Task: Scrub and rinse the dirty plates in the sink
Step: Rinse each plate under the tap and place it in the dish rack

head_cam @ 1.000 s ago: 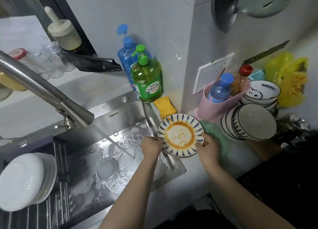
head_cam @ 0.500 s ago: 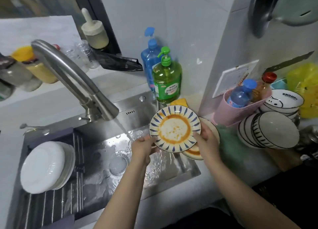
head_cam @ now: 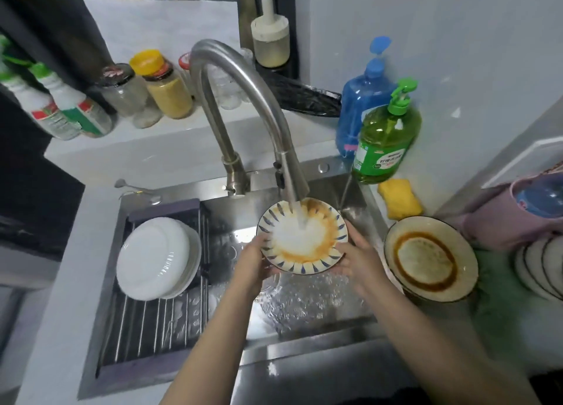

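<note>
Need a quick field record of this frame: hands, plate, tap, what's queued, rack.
left hand: grips patterned plate's left rim
right hand: grips its right rim
patterned plate: over sink, under stream, sauce ring partly washed
tap: running
second plate: on counter at right, sauce ring intact
rack: holds white plates
sponge: unused, by green bottle

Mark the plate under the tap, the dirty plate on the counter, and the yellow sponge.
blue-patterned plate (head_cam: 316, 266), head view, near rim.
brown-ringed plate (head_cam: 426, 257), head view, stained centre.
yellow sponge (head_cam: 399, 199), head view, top face.
</note>
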The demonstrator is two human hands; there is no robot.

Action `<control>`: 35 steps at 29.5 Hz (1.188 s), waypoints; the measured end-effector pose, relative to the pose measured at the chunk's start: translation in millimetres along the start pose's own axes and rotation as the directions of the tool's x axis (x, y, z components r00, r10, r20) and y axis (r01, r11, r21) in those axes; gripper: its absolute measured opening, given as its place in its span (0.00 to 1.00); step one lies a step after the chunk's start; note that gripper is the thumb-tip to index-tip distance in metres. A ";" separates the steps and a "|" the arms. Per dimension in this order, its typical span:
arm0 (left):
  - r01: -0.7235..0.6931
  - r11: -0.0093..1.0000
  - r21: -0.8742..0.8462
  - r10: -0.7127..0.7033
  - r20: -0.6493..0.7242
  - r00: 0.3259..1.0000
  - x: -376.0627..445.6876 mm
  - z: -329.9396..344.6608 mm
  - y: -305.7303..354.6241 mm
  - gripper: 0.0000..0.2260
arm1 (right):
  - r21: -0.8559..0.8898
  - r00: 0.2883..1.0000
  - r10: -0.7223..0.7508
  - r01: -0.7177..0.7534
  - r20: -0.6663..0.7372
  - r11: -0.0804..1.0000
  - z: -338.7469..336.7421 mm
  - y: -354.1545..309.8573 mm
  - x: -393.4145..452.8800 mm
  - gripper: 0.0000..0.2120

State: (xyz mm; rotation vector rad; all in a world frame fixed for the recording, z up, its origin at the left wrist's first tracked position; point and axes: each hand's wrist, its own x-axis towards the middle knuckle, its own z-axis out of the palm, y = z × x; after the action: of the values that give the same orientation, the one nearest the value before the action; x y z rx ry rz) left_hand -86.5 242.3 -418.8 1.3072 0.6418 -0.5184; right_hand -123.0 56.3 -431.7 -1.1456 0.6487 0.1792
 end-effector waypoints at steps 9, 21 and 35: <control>-0.270 0.912 0.308 0.300 -0.053 0.953 28.3 -15.0 2.3 0.17 | -0.065 0.981 0.187 -0.183 0.056 0.981 12.9 36.0 18.7 0.27; -0.188 0.979 -0.079 0.187 -0.018 0.982 51.2 -15.9 -20.5 0.20 | -0.903 0.905 -0.265 0.386 0.332 0.187 44.8 55.0 -1.5 0.25; 0.100 0.987 -0.124 -0.078 0.178 0.981 57.0 0.9 -37.6 0.21 | -0.935 0.891 -0.327 0.351 0.316 0.051 24.3 54.1 -13.0 0.31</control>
State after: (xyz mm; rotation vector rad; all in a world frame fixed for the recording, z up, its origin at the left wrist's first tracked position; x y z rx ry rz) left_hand -70.7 234.6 -484.8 1.0989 0.5822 -0.6443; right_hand -148.6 103.1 -460.8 -2.6292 0.0892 0.2077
